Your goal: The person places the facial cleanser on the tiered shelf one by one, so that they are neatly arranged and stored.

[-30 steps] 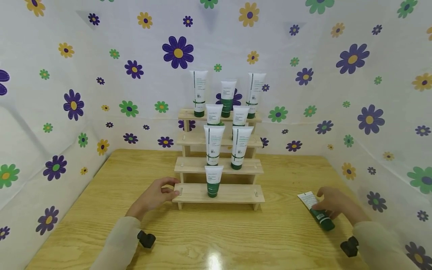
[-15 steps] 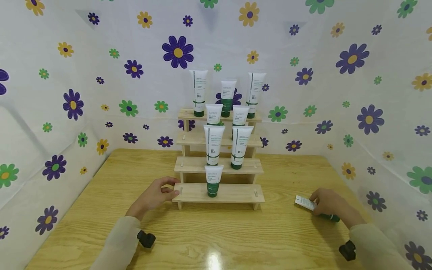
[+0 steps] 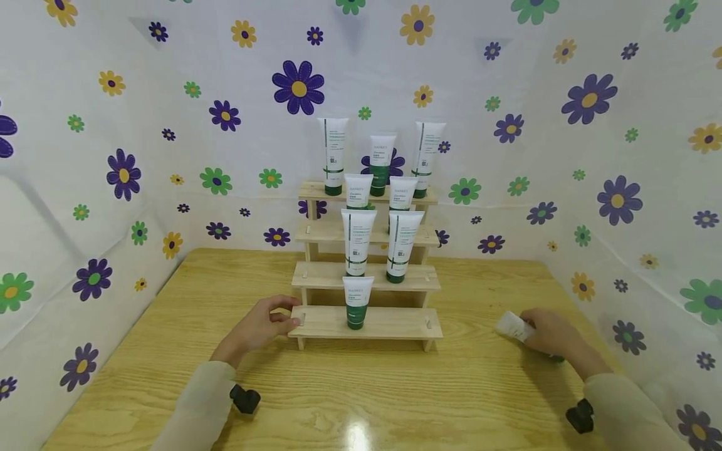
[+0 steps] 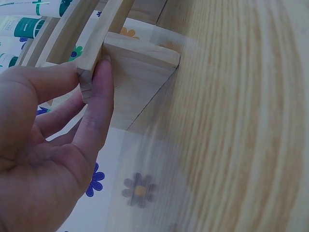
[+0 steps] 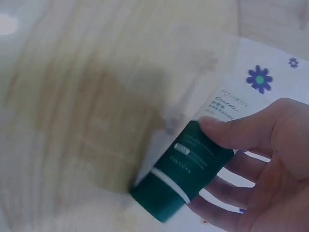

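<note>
A stepped wooden display stand (image 3: pixel 389 322) bears several white-and-green squeeze tubes, upright on its steps. My left hand (image 3: pixel 256 329) is at the left end of the lowest step; in the left wrist view, thumb and fingers pinch the board's end (image 4: pixel 99 46). At the right of the table, my right hand (image 3: pixel 555 335) grips another tube (image 3: pixel 514 327), white above and dark green below. The right wrist view shows my thumb across the front of this tube (image 5: pixel 186 159), its green cap end tilted down left. A small tube (image 3: pixel 356 304) stands on the lowest step.
The wooden table (image 3: pixel 361 394) runs in front of the stand and to both sides. White flower-print cloth (image 3: pixel 225 62) hangs behind and along both sides. Two taller tubes (image 3: pixel 356 244) stand on the second step, with more on the steps above.
My right hand has picked up the tube and turned it, so its printed back no longer faces up. My left hand has stayed at the stand.
</note>
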`<state>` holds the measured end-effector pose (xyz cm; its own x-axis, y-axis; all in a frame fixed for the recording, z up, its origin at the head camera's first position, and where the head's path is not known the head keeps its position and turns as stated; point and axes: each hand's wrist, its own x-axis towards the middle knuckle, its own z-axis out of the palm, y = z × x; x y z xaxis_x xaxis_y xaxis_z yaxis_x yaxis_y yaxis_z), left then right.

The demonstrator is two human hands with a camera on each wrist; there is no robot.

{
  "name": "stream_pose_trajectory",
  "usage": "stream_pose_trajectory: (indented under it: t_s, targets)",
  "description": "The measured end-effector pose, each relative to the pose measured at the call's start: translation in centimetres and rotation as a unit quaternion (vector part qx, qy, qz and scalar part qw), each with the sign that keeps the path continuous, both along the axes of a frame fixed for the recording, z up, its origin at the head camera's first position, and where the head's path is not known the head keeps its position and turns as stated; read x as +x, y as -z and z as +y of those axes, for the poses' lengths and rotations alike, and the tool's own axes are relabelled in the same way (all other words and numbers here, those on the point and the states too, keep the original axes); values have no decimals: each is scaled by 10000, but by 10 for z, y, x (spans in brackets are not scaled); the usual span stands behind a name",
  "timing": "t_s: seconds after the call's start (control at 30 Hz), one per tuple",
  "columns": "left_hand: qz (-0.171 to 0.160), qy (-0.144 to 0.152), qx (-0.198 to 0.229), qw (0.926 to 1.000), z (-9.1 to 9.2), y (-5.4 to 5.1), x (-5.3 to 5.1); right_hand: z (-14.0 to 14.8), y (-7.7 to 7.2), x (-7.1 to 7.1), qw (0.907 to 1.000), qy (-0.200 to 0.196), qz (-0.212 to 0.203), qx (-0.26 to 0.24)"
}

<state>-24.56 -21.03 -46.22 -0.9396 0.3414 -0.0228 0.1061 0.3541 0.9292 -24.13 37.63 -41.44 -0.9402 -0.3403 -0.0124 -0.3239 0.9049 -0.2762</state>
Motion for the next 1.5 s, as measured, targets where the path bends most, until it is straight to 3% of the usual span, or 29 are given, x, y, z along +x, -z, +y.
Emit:
stream_pose_trajectory:
  t_s: [0.17,0.37,0.97,1.13,1.5]
  targets:
    - [-21,-11,-22,10000,0,0,1,-9,-10,-6,9987,-227,-104,-447]
    - [-58,-28,-15,10000,-1,0,2,-31,-26,-10,9948,-196,-406,-909]
    - [-113,1,22,9999,0,-2,3,-93,-48,-17,9751,-582,-574,-2061]
    - [-115,3,25,9999,0,-2,2,-109,-52,-19,9725,-419,-575,-2216]
    - [-68,-10,-27,10000,0,-1,1,-137,-52,-16,9545,-148,-614,-2916]
